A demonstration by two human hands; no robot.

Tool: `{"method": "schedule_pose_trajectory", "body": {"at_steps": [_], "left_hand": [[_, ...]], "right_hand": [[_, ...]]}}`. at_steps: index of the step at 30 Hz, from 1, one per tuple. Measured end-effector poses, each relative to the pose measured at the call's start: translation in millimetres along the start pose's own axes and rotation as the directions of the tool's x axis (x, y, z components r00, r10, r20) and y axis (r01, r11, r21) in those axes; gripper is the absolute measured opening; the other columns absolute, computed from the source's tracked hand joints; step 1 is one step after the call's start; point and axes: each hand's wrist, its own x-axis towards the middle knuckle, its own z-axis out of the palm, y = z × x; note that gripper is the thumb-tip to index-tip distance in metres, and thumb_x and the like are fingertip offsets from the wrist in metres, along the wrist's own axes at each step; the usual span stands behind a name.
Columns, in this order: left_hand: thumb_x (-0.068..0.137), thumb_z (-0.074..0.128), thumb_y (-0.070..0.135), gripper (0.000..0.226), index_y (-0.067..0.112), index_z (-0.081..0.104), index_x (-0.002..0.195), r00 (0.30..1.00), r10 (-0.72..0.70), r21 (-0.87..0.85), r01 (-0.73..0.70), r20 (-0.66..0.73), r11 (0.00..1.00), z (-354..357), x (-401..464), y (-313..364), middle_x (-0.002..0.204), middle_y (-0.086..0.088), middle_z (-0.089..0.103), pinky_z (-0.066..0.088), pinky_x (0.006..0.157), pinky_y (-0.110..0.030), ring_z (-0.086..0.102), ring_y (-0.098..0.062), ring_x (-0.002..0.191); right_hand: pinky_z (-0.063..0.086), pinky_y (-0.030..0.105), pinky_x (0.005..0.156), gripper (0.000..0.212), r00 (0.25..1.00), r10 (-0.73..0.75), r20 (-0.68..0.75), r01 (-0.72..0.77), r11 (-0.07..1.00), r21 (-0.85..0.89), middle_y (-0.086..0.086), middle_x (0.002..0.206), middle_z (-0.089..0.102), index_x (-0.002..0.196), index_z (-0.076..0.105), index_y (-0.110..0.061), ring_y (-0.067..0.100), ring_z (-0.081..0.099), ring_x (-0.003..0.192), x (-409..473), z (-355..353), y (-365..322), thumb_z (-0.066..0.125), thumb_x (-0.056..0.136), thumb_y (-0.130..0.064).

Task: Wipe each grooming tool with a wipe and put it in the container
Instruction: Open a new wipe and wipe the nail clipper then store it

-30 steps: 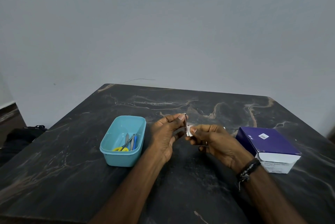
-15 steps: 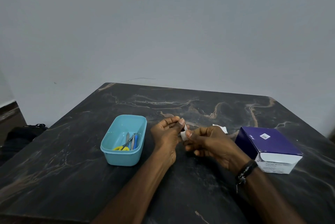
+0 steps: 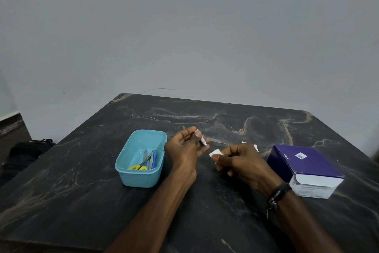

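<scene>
Two hands work above the tabletop [image 3: 205,201]: left hand [image 3: 185,150] pinches a small metal tool [image 3: 203,141], slanting down-right, just right of the container [image 3: 141,175]; right hand [image 3: 244,160] pinches the wipe [image 3: 215,152].

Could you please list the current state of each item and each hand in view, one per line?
Teal container: open, upright, holds tools.
Yellow-handled scissors: lying in the container, closed.
Small metal tool: pinched in the left hand, above the table.
Wipe: pinched in the right hand, apart from the tool.
Purple box: closed, resting on the table.
</scene>
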Motion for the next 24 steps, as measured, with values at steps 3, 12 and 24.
{"method": "schedule_pose_trajectory", "body": {"at_steps": [3,12,24], "left_hand": [[0.088,0.064,0.004,0.009,0.009,0.064,0.096,0.999,-0.023,0.028,0.022,0.029,0.999,1.4,-2.0,-0.6,0.094,-0.017,0.071,0.060,0.058,-0.033,0.073,-0.026,0.070],[0.082,0.063,-0.014,0.030,0.006,0.065,0.104,0.985,-0.051,0.127,0.030,0.164,0.991,2.0,-6.0,-4.4,0.099,-0.017,0.069,0.061,0.065,-0.033,0.073,-0.029,0.083],[0.081,0.067,-0.009,0.022,0.004,0.068,0.099,0.953,0.033,0.310,-0.130,0.302,0.942,4.8,-9.5,-14.1,0.091,-0.015,0.070,0.061,0.071,-0.029,0.070,-0.023,0.084]], "right_hand": [[0.046,0.018,0.043,0.015,0.994,-0.012,-0.107,0.013,1.000,0.013,0.013,0.068,0.069,0.079,0.067,0.003,0.012,0.060,0.052,4.7,-5.0,2.9,0.072,0.083,-0.010],[0.047,0.027,0.052,0.004,0.866,-0.174,-0.468,0.220,0.974,0.046,0.007,0.074,0.069,0.085,0.068,-0.014,0.011,0.062,0.061,5.7,-9.7,1.8,0.066,0.089,-0.016],[0.052,0.023,0.064,0.005,0.916,-0.300,-0.265,0.277,0.953,-0.123,-0.002,0.074,0.074,0.082,0.076,-0.017,0.005,0.068,0.067,11.7,-1.5,13.2,0.073,0.083,-0.012]]}}
